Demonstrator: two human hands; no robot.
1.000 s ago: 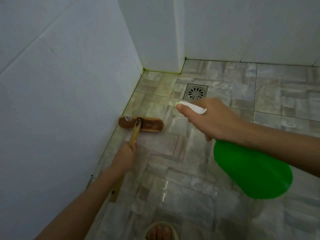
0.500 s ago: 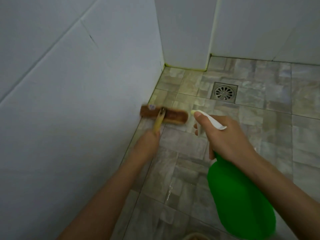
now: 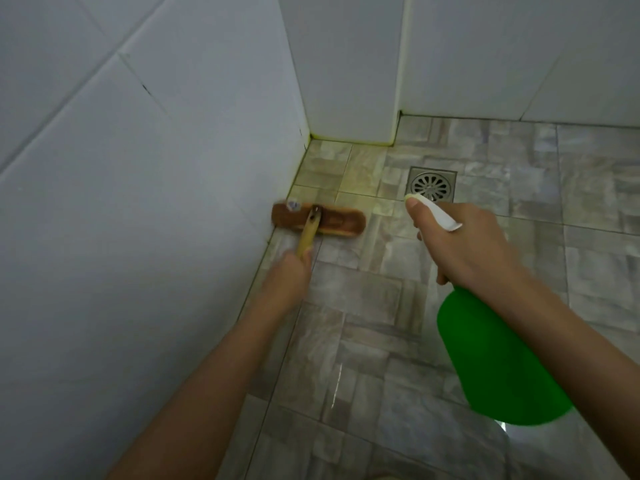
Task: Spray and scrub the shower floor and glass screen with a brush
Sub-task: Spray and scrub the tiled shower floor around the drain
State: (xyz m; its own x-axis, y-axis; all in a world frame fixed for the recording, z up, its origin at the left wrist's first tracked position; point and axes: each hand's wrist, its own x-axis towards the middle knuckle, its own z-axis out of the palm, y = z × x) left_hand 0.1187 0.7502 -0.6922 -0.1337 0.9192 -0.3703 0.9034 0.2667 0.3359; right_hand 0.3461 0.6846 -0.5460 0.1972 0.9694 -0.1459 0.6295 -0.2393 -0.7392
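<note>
The left hand (image 3: 289, 271) gripped the brush (image 3: 318, 221) handle, head against the wall edge — likely scrubbing grout (yellowed); the right hand (image 3: 464, 247) clasped the spray bottle (image 3: 495, 362), aimed floorward (image 3: 363, 299).

Shower corner: large white wall tiles (image 3: 138, 202) at left, white boxed-out column (image 3: 346, 64) at rear, grey-beige marbled floor (image 3: 588, 237) with wet sheen, square metal drain (image 3: 432, 183), yellow-green staining (image 3: 349, 141) along the wall-floor joint.

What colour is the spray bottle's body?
Bright green spray bottle, with a white nozzle; the head view, the only one, shows it.
</note>
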